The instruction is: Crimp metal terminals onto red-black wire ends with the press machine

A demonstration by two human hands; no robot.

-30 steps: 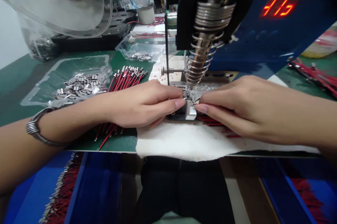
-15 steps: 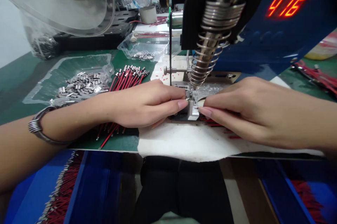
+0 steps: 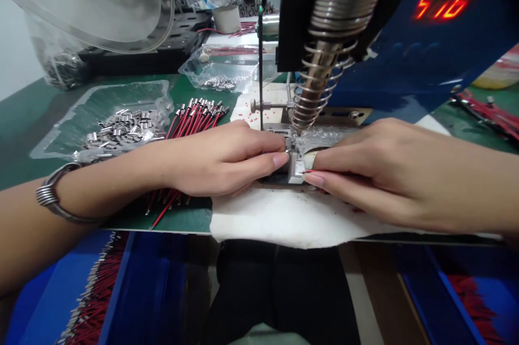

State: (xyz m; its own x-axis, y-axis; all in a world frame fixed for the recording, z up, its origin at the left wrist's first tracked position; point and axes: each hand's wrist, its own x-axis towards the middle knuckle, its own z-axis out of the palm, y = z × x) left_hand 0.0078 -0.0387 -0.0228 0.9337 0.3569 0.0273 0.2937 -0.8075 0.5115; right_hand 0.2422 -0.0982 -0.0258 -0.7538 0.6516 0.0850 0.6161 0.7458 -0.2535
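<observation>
My right hand (image 3: 389,172) pinches the end of a thin red wire (image 3: 310,171) between thumb and forefinger, just right of the small metal fixture (image 3: 297,172) under the machine. Against the fixture's left side, my left hand (image 3: 231,161) has thumb and forefinger pressed together; what they hold, if anything, is hidden. Directly above the fixture stands the machine's spring-wrapped shaft (image 3: 322,80). A bundle of red and black wires with small metal cylinders (image 3: 198,118) lies behind my left wrist.
A clear tray (image 3: 57,137) of loose metal parts lies at left, a second clear tray (image 3: 243,72) farther back. White cloth (image 3: 279,220) covers the table's front edge. The blue machine body (image 3: 389,74) has a red digit display (image 3: 448,1). Blue bins (image 3: 150,285) with wires sit below.
A red wire end now shows at my right fingertips, and the dark wires below the fixture are less visible. The first display digit looks different. My left hand stays almost in place.
</observation>
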